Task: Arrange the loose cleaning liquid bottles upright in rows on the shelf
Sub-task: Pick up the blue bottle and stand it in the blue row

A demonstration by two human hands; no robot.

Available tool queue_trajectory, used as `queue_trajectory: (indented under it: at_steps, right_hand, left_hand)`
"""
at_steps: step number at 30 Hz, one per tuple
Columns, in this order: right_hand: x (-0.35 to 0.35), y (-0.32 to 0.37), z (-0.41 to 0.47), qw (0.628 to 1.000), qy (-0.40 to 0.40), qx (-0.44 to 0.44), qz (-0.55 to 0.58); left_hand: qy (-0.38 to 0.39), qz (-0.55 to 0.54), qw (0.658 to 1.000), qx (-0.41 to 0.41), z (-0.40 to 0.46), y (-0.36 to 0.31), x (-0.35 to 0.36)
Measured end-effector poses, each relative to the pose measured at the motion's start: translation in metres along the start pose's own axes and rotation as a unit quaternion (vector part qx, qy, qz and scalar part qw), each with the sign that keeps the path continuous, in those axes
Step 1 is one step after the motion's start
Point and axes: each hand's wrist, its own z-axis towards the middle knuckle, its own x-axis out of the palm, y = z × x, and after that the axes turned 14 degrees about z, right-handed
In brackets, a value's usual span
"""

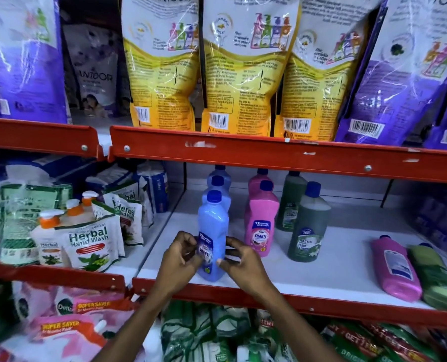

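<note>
A blue cleaning liquid bottle (214,226) stands upright at the front of the white shelf (329,270), with two more blue bottles (218,188) in a row behind it. My left hand (181,253) and my right hand (239,259) grip its lower body from both sides. To the right stands a row of two pink bottles (260,220), then a row of two dark green bottles (308,226). A loose pink bottle (396,267) and a loose green bottle (437,275) lie flat at the shelf's right end.
Herbal hand wash pouches (90,244) and pump bottles (48,231) fill the shelf section to the left. Large yellow refill pouches (238,74) and purple ones stand on the shelf above. A red shelf lip (282,152) hangs just over the bottle caps. Packets crowd the shelf below.
</note>
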Motion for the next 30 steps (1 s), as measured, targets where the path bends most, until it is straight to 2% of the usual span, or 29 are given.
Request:
queue_trajectory:
  at_steps: [6,13,20,23,26,28,30]
  right_hand:
    - [-0.004,-0.009,0.002,0.998,-0.043,0.013,-0.039]
    - [-0.001,-0.010,-0.005,0.999,-0.037,0.029,-0.010]
    - [-0.003,-0.007,-0.014,0.999,-0.021,0.023,-0.032]
    - [-0.005,0.003,-0.027,0.999,-0.023,0.007,-0.040]
    - [-0.023,0.010,-0.047,0.982,-0.082,-0.068,-0.159]
    - [-0.043,0.017,-0.059,0.957,-0.124,-0.102,-0.243]
    - [-0.070,0.026,-0.068,0.916,-0.160,-0.135,-0.342]
  left_hand:
    - [-0.022,0.041,0.999,0.002,-0.004,-0.002,0.002]
    - [-0.015,0.022,1.000,0.005,-0.010,-0.008,0.002]
    - [-0.008,0.000,1.000,-0.010,-0.023,-0.010,0.000]
    - [-0.042,0.072,0.996,0.012,-0.037,-0.014,0.000]
    - [-0.176,0.219,0.956,0.090,-0.051,-0.023,0.001]
    - [-0.243,0.321,0.898,0.177,-0.057,-0.039,0.005]
    - [-0.260,0.386,0.848,0.254,-0.060,-0.062,0.017]
